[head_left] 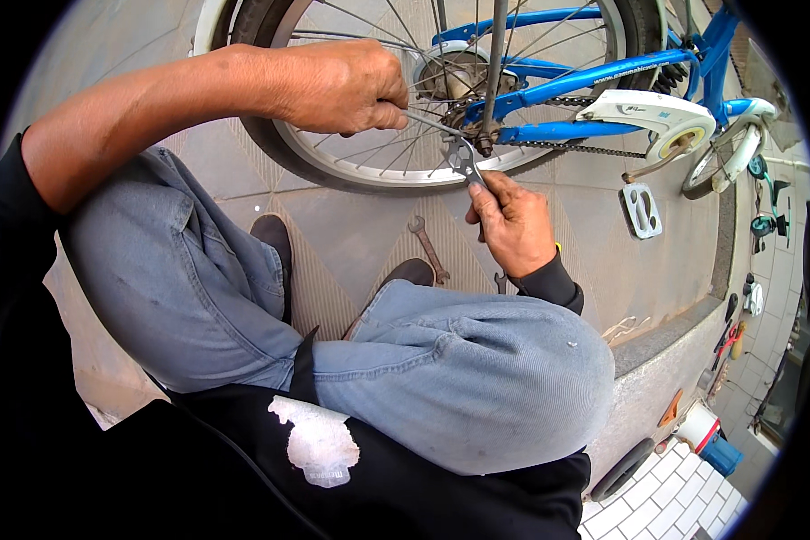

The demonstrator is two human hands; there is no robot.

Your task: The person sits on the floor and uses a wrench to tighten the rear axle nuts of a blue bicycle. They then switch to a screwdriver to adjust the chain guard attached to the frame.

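Observation:
My left hand (355,85) is closed around a thin metal rod (434,122), which slants down toward the rear axle of a blue bicycle. Whether the rod belongs to the bicycle cannot be made out. In my right hand (516,220) is a flat silver multi-hole wrench (462,157), pinched between thumb and fingers. Its head is right by the rod's end, just left of the axle nut (484,144); whether they touch is unclear. Behind both hands stands the spoked rear wheel (369,175). A chain (585,147) runs right from the hub along the blue frame (594,76).
A rusty open-ended wrench (429,249) lies on the tiles between my shoes, with another wrench (500,283) near my right wrist. The pedal (641,210) hangs below the white chain guard (652,112). Rightward runs a low stone ledge (666,346), with tools and a blue-and-white container (706,436) beyond it.

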